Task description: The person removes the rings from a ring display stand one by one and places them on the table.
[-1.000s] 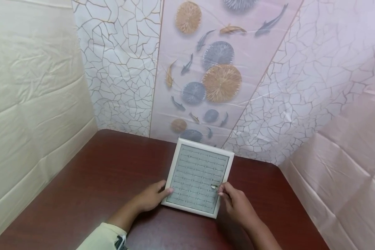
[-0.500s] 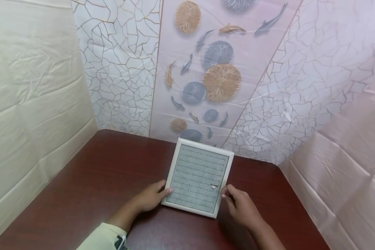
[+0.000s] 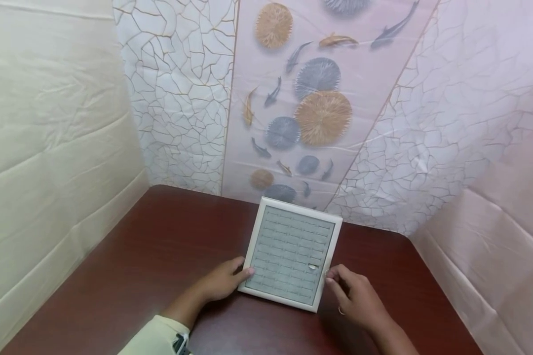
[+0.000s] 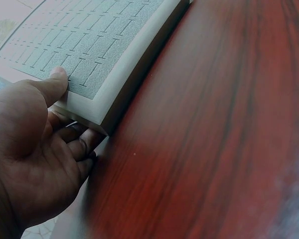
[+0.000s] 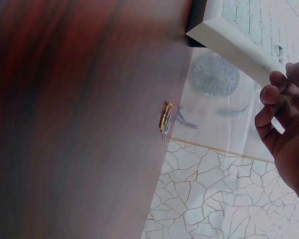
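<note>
A ring display tray (image 3: pixel 290 254) has a pale frame and grey slotted padding. A small shiny ring-like piece (image 3: pixel 313 266) sits in a slot near its right side. My left hand (image 3: pixel 222 280) grips the tray's left edge; in the left wrist view the thumb (image 4: pixel 56 85) lies on top and the other fingers go underneath. At the opposite edge is my right hand (image 3: pixel 355 298), fingers curled, fingertips right at the frame. A thin gold ring (image 3: pixel 341 310) shows against the underside of that hand. I cannot tell whether its fingertips pinch anything.
On the dark red wood table (image 3: pixel 177 236), several gold and silver pieces (image 5: pixel 165 121) lie in the right wrist view, near the table's edge. Patterned cloth (image 3: pixel 324 118) hangs behind, and beige cloth (image 3: pixel 57 148) stands along the left side.
My right hand has drawn back rightward from the slot with the shiny piece to the tray's outer edge. My left hand keeps its grip. The head view has shifted slightly.
</note>
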{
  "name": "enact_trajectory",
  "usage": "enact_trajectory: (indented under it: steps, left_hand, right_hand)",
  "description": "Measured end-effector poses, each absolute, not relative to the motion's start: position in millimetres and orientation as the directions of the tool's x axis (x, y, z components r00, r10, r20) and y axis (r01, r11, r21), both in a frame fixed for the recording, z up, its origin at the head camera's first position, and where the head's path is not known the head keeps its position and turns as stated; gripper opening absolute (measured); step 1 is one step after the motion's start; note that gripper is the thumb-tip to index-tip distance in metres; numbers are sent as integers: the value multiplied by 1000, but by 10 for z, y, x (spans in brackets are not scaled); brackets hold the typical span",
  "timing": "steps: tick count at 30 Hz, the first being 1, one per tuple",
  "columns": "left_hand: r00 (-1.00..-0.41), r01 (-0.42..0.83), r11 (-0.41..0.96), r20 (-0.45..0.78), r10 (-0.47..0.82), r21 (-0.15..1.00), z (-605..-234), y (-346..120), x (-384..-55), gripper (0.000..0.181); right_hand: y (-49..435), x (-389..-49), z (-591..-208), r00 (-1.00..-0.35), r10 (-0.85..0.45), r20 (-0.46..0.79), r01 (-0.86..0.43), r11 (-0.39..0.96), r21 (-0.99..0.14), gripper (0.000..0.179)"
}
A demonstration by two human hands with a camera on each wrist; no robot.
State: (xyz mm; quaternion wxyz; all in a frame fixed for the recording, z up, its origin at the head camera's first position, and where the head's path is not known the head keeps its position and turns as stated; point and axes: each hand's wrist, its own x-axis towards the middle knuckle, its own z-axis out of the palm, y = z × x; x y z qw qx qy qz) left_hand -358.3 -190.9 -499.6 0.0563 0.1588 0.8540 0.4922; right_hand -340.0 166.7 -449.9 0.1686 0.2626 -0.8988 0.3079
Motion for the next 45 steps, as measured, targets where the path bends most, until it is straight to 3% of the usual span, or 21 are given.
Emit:
enact_trajectory:
  steps: [12, 23, 33, 39, 45]
  left_hand:
    - [-940, 221, 486, 52, 337, 846, -4959, -1826, -3635, 43]
    - [-935, 233, 464, 67, 348, 855, -4985, -1731, -3624, 45]
    - [-944, 217, 479, 58, 325, 850, -4977, -1846, -3603, 45]
    - [-946, 207, 492, 44, 321, 846, -4988, -1888, -3608, 43]
    - [-947, 200, 484, 41, 319, 852, -4966, -1901, -3583, 43]
  right_hand:
    - [1776, -3330, -4483, -845, -335, 418, -526, 668, -527, 12]
    - [1924, -3297, -4499, -791, -370, 487, -590, 670, -450, 22]
    - [1995, -3302, -4525, -824, -368, 430, -557, 665, -498, 21]
    - [2053, -3297, -4587, -779, -398, 485, -605, 682, -412, 30]
    - [2141, -3290, -4596, -845, -427, 321, -534, 708, -463, 26]
